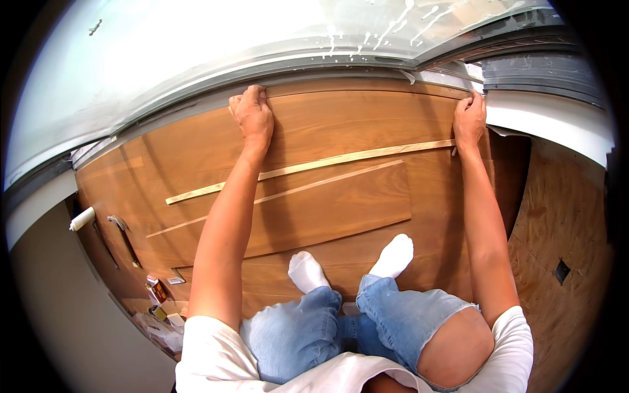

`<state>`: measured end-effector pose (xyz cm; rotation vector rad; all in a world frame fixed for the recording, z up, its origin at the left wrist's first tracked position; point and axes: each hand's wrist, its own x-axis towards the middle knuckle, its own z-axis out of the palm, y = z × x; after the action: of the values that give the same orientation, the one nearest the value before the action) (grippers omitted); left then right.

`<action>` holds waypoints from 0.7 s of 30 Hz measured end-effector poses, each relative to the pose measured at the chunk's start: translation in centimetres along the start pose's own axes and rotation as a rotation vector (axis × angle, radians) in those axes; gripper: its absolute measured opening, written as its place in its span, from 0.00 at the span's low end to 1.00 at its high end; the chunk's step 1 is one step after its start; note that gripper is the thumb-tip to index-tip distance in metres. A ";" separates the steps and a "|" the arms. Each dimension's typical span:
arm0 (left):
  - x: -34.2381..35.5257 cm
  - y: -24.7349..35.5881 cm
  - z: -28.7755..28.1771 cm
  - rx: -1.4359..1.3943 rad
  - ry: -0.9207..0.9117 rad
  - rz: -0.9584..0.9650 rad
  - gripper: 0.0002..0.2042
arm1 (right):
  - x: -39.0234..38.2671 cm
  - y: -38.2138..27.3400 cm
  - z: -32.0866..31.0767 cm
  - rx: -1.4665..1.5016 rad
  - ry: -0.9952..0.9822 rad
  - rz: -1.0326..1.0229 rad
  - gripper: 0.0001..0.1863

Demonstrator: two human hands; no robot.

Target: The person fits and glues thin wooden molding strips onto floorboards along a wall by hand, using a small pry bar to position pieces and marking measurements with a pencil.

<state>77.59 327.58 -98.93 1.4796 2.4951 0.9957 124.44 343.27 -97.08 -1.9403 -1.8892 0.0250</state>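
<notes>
A narrow brown wood strip (367, 85) lies along the far edge of the wood-look plank floor (341, 121), beside the grey door track. My left hand (253, 118) is closed with its fingers curled at the strip's left part. At the strip's right end, my right hand (470, 121) pinches it near the white sill; its fingertips are partly hidden. Nearer to me, a long pale wood batten (341, 159) crosses the floor, its right end close to my right wrist. A loose floor plank (334, 213) rests below the batten, passing under my left forearm.
A large glass pane (216, 39) borders the far side. At the left lie a hammer (124, 239), a white tube (82, 219), a dark bar (106, 243) and small boxes (156, 288). Bare plywood (557, 216) shows at the right, past a dark underlay edge (514, 170).
</notes>
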 end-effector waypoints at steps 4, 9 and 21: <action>0.0 -1.2 0.2 0.011 -0.001 0.018 0.06 | -2.2 -6.6 0.8 0.179 -0.023 -0.514 0.18; 0.1 -1.1 0.5 -0.006 0.006 0.045 0.08 | -2.9 -9.4 2.6 0.206 -0.093 -0.588 0.18; -0.2 -0.4 0.1 0.023 0.031 0.109 0.11 | -2.2 -9.7 3.3 0.142 -0.093 -0.592 0.14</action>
<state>77.40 327.37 -99.32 1.6347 2.4786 1.0168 114.09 341.93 -97.70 -1.2495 -2.3782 0.0705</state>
